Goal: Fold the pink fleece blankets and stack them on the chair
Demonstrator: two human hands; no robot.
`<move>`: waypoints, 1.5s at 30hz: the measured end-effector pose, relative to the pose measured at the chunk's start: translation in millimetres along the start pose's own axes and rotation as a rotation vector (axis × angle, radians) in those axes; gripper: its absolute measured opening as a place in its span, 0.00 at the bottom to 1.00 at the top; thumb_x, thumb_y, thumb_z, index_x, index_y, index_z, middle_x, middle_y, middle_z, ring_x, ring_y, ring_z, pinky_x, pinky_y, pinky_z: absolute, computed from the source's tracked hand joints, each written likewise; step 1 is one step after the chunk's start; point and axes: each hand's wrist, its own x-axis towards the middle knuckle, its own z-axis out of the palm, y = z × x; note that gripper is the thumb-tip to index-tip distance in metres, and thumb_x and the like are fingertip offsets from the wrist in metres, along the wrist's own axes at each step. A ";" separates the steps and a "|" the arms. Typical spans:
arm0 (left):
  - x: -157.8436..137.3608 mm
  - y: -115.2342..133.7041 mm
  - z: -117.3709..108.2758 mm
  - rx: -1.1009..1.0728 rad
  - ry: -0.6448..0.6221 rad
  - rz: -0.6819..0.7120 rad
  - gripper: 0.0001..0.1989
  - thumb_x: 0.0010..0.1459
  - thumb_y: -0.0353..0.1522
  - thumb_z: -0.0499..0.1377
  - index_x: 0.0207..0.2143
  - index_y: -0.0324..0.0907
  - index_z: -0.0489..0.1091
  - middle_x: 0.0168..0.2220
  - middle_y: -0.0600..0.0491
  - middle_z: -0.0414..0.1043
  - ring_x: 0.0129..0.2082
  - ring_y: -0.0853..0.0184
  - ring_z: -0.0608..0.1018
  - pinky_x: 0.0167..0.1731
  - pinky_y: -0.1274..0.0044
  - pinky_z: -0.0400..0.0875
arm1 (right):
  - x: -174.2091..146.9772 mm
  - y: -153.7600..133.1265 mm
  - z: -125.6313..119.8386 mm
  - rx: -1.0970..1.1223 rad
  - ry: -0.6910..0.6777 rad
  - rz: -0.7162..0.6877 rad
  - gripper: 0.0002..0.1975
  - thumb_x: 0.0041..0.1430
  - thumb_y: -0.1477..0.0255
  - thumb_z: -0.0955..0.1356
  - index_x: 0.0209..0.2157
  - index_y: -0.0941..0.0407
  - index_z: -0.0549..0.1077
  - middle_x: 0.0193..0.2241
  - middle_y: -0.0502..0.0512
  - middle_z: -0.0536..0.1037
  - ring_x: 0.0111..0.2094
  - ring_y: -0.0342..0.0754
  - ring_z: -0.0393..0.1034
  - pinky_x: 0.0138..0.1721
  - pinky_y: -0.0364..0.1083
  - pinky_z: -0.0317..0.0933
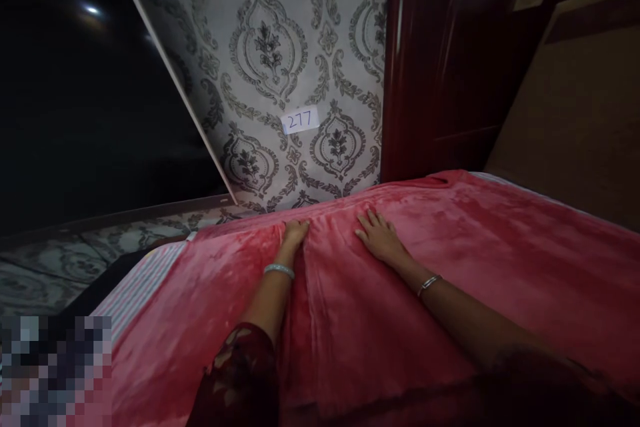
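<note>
A red plush blanket [400, 307] is spread out in front of me, with folds running down its middle. Near its far edge my left hand [296, 232] is closed on the fabric, pulling a crease between the fingers and thumb. To the right of it, my right hand [379, 238] lies flat on the blanket with its fingers spread. A pale bangle circles my left wrist and a silver one my right.
A striped sheet [145, 280] shows at the left edge. Beyond the blanket stands a patterned wall [270, 13] with a paper label [300, 119] reading 277. A large dark screen [100, 100] is on the left, a dark red wooden panel [440, 67] on the right.
</note>
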 end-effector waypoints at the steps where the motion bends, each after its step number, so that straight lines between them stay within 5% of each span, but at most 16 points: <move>1: -1.1 -0.7 3.1 -0.005 0.015 -0.009 0.12 0.62 0.36 0.59 0.41 0.37 0.77 0.40 0.42 0.82 0.42 0.57 0.83 0.39 0.73 0.75 | -0.7 0.0 1.7 -0.006 0.010 -0.004 0.29 0.73 0.60 0.56 0.71 0.54 0.55 0.72 0.65 0.50 0.72 0.62 0.42 0.65 0.64 0.46; 7: -8.7 -7.0 12.8 -0.060 0.117 0.021 0.13 0.63 0.27 0.55 0.48 0.36 0.74 0.46 0.39 0.80 0.45 0.57 0.82 0.43 0.71 0.74 | -4.1 0.8 5.5 0.008 -0.008 -0.008 0.29 0.72 0.61 0.56 0.70 0.54 0.56 0.72 0.62 0.52 0.71 0.61 0.44 0.66 0.64 0.46; 13: 0.3 -13.9 10.3 -0.135 0.114 0.061 0.20 0.61 0.31 0.60 0.54 0.34 0.70 0.45 0.40 0.80 0.45 0.57 0.82 0.45 0.71 0.75 | 19.2 2.1 -9.5 0.097 -0.020 0.046 0.27 0.72 0.64 0.55 0.69 0.54 0.58 0.71 0.61 0.53 0.71 0.57 0.46 0.65 0.63 0.50; 17: 0.3 -13.2 12.7 -0.139 0.067 0.253 0.28 0.56 0.25 0.61 0.60 0.40 0.67 0.56 0.45 0.75 0.55 0.60 0.77 0.56 0.71 0.70 | 45.8 -5.5 -16.9 0.092 0.013 0.047 0.27 0.72 0.66 0.54 0.69 0.57 0.59 0.70 0.62 0.56 0.71 0.56 0.47 0.66 0.60 0.48; 20: -2.4 -12.9 17.8 -0.089 0.041 0.332 0.28 0.54 0.19 0.55 0.57 0.41 0.71 0.55 0.45 0.75 0.57 0.60 0.75 0.60 0.68 0.66 | 53.2 -9.9 -5.6 0.084 -0.006 0.048 0.28 0.72 0.65 0.56 0.69 0.58 0.59 0.70 0.63 0.56 0.70 0.57 0.47 0.67 0.61 0.46; 28: -0.9 -13.7 20.8 -0.032 -0.031 0.238 0.24 0.57 0.20 0.55 0.56 0.37 0.72 0.52 0.41 0.77 0.55 0.58 0.77 0.58 0.69 0.68 | 49.8 -4.9 22.3 0.027 -0.005 0.060 0.29 0.72 0.60 0.55 0.69 0.57 0.57 0.71 0.63 0.53 0.72 0.58 0.42 0.67 0.63 0.44; 33: -7.3 -4.6 8.8 -0.097 -0.065 0.198 0.26 0.59 0.24 0.59 0.60 0.37 0.68 0.58 0.42 0.74 0.58 0.60 0.75 0.59 0.71 0.67 | 49.4 -5.5 19.6 0.028 0.010 0.050 0.28 0.72 0.60 0.55 0.68 0.56 0.59 0.71 0.63 0.54 0.71 0.58 0.44 0.66 0.63 0.46; 39: -38.2 3.9 -2.8 -0.172 -0.156 0.149 0.42 0.53 0.24 0.65 0.69 0.39 0.56 0.57 0.43 0.75 0.52 0.59 0.80 0.52 0.74 0.73 | 47.2 -3.5 11.4 0.115 -0.017 0.043 0.28 0.72 0.61 0.56 0.68 0.57 0.60 0.70 0.64 0.55 0.71 0.59 0.43 0.66 0.64 0.45; 45: -66.2 5.6 1.9 -0.139 -0.111 0.149 0.35 0.54 0.19 0.60 0.65 0.39 0.64 0.60 0.43 0.73 0.58 0.58 0.76 0.59 0.72 0.67 | 41.3 10.1 -9.3 0.207 -0.069 0.043 0.29 0.72 0.62 0.56 0.69 0.58 0.57 0.71 0.63 0.55 0.71 0.56 0.47 0.67 0.58 0.49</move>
